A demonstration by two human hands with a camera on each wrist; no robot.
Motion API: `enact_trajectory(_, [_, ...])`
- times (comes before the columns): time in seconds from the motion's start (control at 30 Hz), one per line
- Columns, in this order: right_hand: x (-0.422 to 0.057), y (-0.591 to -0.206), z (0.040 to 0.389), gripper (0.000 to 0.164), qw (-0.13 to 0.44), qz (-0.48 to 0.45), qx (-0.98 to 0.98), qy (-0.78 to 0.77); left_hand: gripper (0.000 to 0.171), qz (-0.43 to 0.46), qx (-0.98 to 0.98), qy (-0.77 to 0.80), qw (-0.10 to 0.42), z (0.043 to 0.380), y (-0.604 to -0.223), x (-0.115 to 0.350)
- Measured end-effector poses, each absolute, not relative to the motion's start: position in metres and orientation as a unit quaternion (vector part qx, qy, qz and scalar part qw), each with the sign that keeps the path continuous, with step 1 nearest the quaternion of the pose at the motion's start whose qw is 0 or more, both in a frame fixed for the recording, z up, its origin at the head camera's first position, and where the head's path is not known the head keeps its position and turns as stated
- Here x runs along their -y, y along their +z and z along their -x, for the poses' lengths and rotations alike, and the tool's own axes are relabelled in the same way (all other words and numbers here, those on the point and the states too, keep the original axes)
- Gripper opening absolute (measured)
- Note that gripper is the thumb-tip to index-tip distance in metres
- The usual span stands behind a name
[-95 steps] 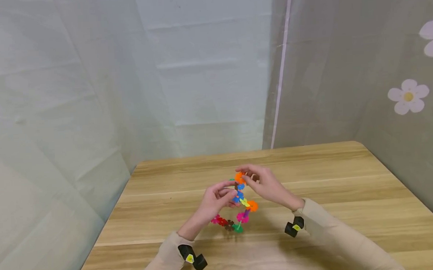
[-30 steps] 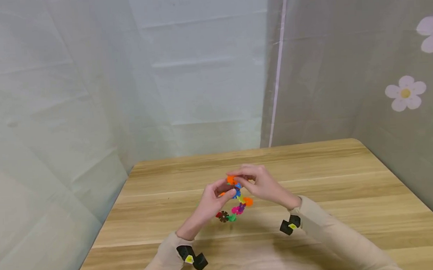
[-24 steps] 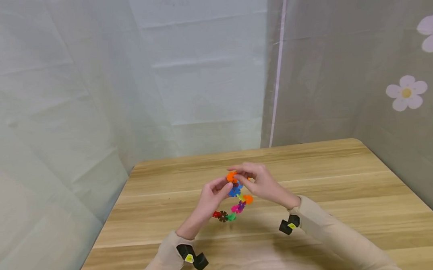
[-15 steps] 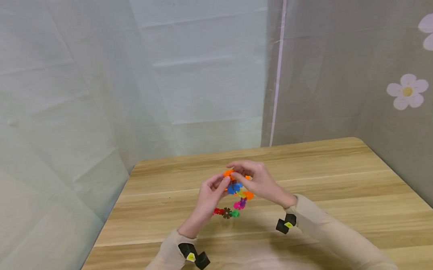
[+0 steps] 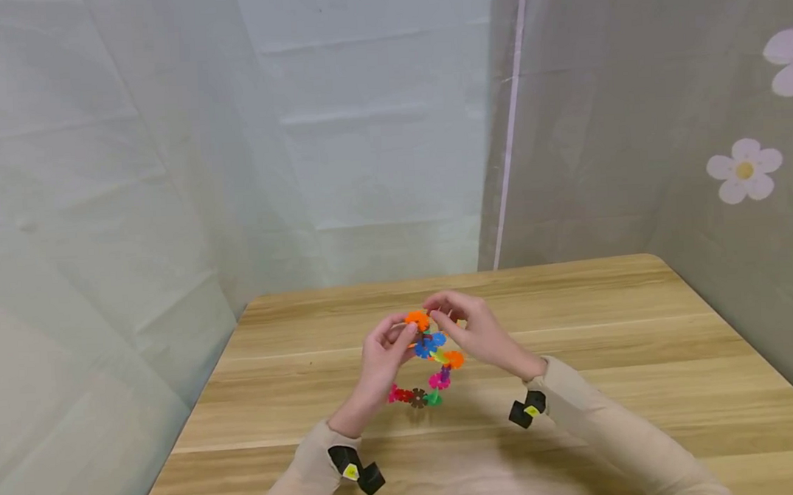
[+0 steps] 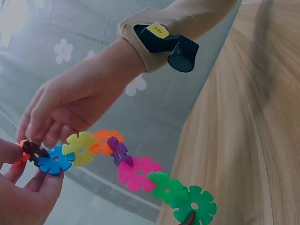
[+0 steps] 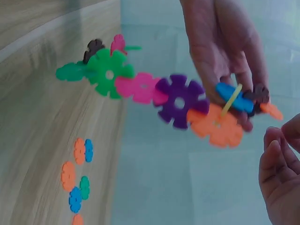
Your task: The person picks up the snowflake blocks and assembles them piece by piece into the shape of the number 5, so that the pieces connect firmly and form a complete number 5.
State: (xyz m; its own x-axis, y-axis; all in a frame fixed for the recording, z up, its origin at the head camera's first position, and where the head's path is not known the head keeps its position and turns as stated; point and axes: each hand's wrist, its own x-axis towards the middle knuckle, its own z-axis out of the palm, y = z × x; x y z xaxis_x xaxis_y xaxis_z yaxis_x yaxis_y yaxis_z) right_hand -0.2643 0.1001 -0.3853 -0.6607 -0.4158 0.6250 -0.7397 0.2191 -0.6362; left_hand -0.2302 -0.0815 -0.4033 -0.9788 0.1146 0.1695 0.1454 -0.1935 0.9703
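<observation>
A chain of flower-shaped plastic discs hangs above the table from my left hand [image 5: 380,363]. My left thumb and fingers pinch its upper end, around an orange disc [image 5: 417,320], a dark brown disc [image 6: 34,152] and a blue disc [image 6: 56,160]. Below these come yellow [image 6: 81,149], orange, purple [image 7: 180,101], pink [image 5: 439,381] and green discs [image 7: 110,73], then brown and red ones. My right hand [image 5: 475,331] is just right of the top orange disc, with bent, parted fingers and nothing between them.
Several loose discs, among them an orange disc [image 7: 68,176] and a blue one [image 7: 75,199], lie on the wooden table [image 5: 577,417]. Pale cloth [image 5: 378,130] hangs behind the table, and a grey flowered cloth [image 5: 604,135] is at the right.
My left thumb has moved up from the blue disc to the top orange disc. My right fingers, earlier pinching that orange disc, have let go and drawn slightly right.
</observation>
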Motion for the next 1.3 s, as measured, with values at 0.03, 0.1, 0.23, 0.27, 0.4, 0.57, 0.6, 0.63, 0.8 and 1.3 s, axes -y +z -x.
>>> enact_trajectory(0.03, [-0.101, -0.386, 0.265, 0.016, 0.16, -0.372, 0.767, 0.498, 0.027, 0.101, 0.635, -0.766, 0.013, 0.23, -0.404, 0.082])
enact_trajectory(0.1, [-0.103, -0.387, 0.267, 0.016, 0.153, -0.359, 0.774, 0.498, 0.025, 0.094, 0.635, -0.766, 0.016, 0.231, -0.404, 0.083])
enact_trajectory(0.23, [-0.108, -0.39, 0.27, 0.015, 0.133, -0.346, 0.784, 0.498, 0.025, 0.083, 0.636, -0.767, 0.015, 0.23, -0.402, 0.086])
enact_trajectory(0.27, [-0.108, -0.391, 0.271, 0.015, 0.127, -0.346, 0.786, 0.497, 0.025, 0.082, 0.636, -0.768, 0.014, 0.23, -0.402, 0.086])
enact_trajectory(0.4, [-0.11, -0.397, 0.276, 0.015, 0.114, -0.348, 0.791, 0.491, 0.031, 0.097, 0.633, -0.768, 0.014, 0.23, -0.401, 0.088])
enact_trajectory(0.57, [-0.111, -0.406, 0.282, 0.015, 0.093, -0.343, 0.809, 0.468, 0.031, 0.15, 0.612, -0.776, 0.029, 0.237, -0.413, 0.091])
enact_trajectory(0.6, [-0.112, -0.408, 0.283, 0.015, 0.085, -0.341, 0.814, 0.463, 0.029, 0.158, 0.61, -0.776, 0.032, 0.237, -0.414, 0.091])
enact_trajectory(0.63, [-0.112, -0.41, 0.284, 0.015, 0.077, -0.339, 0.818, 0.458, 0.028, 0.161, 0.607, -0.778, 0.033, 0.237, -0.415, 0.091])
enact_trajectory(0.8, [-0.114, -0.422, 0.291, 0.015, 0.035, -0.34, 0.83, 0.441, 0.025, 0.135, 0.609, -0.781, 0.025, 0.23, -0.406, 0.09])
enact_trajectory(1.3, [-0.111, -0.446, 0.303, 0.016, -0.027, -0.371, 0.851, 0.369, 0.027, 0.102, 0.613, -0.783, 0.008, 0.228, -0.404, 0.091])
